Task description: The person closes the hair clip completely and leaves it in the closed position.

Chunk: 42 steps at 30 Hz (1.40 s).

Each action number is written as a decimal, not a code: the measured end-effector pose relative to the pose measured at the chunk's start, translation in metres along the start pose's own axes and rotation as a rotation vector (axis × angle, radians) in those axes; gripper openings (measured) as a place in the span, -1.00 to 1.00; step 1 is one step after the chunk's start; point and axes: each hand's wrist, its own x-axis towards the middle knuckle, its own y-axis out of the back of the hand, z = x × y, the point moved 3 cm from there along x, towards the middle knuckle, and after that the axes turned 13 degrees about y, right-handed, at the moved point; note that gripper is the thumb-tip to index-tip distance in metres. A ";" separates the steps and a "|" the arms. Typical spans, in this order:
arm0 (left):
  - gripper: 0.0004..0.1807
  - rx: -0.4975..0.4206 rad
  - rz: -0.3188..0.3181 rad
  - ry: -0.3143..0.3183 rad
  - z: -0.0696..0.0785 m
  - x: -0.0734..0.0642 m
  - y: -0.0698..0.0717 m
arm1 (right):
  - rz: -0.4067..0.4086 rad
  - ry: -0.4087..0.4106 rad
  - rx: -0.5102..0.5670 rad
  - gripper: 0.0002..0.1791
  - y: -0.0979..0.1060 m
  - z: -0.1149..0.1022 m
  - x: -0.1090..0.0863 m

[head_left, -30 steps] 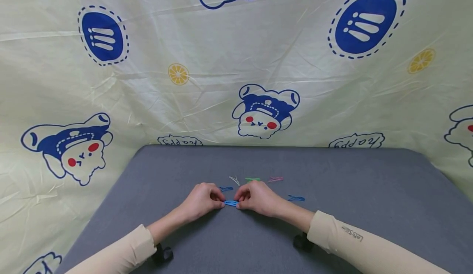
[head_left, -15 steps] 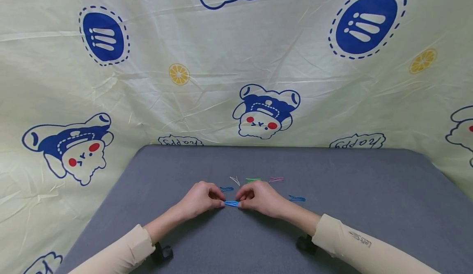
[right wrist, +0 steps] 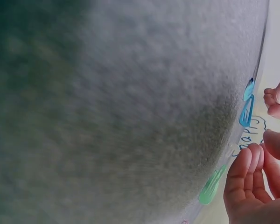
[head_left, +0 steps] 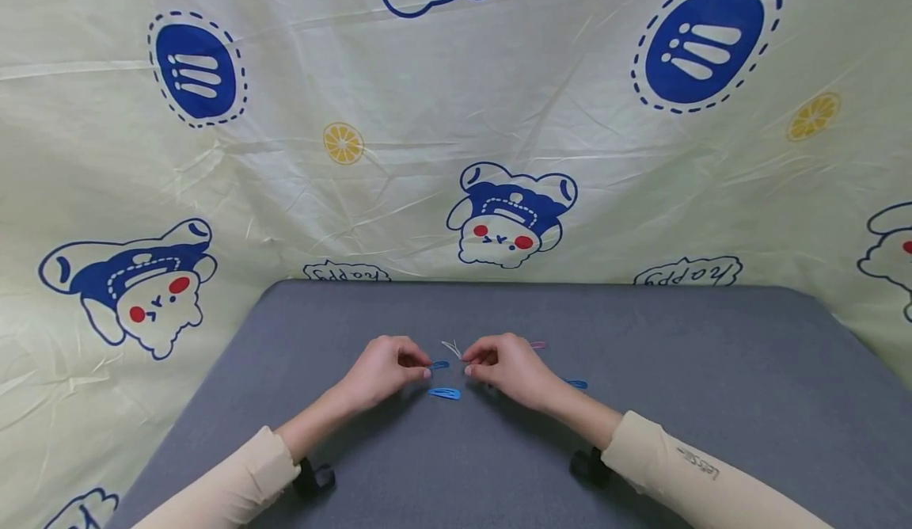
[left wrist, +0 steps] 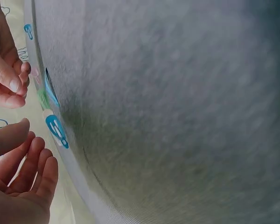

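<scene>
Hair clips, 6, lying on a dark grey table (head_left: 684,355): 1 bright blue clip (head_left: 445,393), flat, nearest the wearer, untouched, below the gap between the 2 hands; 1 darker blue clip (head_left: 440,365), just beyond it, partly covered by the left fingertips in the head view; 1 white clip (head_left: 452,348), legs spread in a V, near the right fingertips; 1 green clip (right wrist: 212,185), seen in the wrist views; 1 pink clip (head_left: 538,345), behind the right hand; 1 right-hand blue clip (head_left: 575,384), partly covered by the right forearm. Left hand (head_left: 388,371): empty, fingers loosely bent, thumb apart from them. Right hand (head_left: 511,371): likewise empty, fingers bent, thumb apart; fingertips of the 2 hands face each other without meeting. Sleeves (head_left: 698,470), 2, cream, the right lettered. Backdrop sheet (head_left: 399,78), 1, pale, printed with blue figures and 2 orange slices.
</scene>
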 end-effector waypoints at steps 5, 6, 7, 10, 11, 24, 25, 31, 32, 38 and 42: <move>-0.91 0.004 0.054 -0.012 0.002 0.007 0.004 | 0.049 -0.013 -0.014 -0.85 0.001 0.000 0.006; -0.91 0.004 0.063 -0.009 0.002 0.008 0.005 | 0.056 -0.013 -0.021 -0.86 0.001 0.000 0.007; -0.91 0.005 0.069 -0.008 0.002 0.010 0.005 | 0.062 -0.013 -0.025 -0.86 0.001 -0.001 0.008; -0.90 0.002 0.072 -0.010 0.000 0.016 0.006 | 0.075 -0.008 -0.043 -0.85 0.001 -0.002 0.012; -0.90 0.000 0.069 -0.007 -0.001 0.019 0.006 | 0.079 -0.010 -0.047 -0.85 0.001 -0.001 0.013; -0.87 -0.028 -0.018 0.021 -0.015 0.046 0.007 | 0.088 -0.095 -0.088 -0.85 -0.006 0.000 0.024; -0.87 -0.027 -0.022 0.028 -0.016 0.047 0.007 | 0.087 -0.093 -0.095 -0.85 -0.006 -0.001 0.025; -0.87 -0.025 -0.025 0.051 -0.021 0.050 0.009 | 0.076 -0.098 -0.143 -0.86 -0.007 0.002 0.028; -0.86 -0.024 -0.024 0.051 -0.021 0.050 0.009 | 0.075 -0.103 -0.148 -0.86 -0.008 0.002 0.028; -0.86 -0.020 -0.023 0.058 -0.024 0.051 0.010 | 0.049 -0.091 -0.163 -0.86 -0.010 0.003 0.030; -0.86 -0.016 -0.021 0.073 -0.026 0.050 0.010 | 0.034 -0.086 -0.178 -0.87 -0.010 0.003 0.033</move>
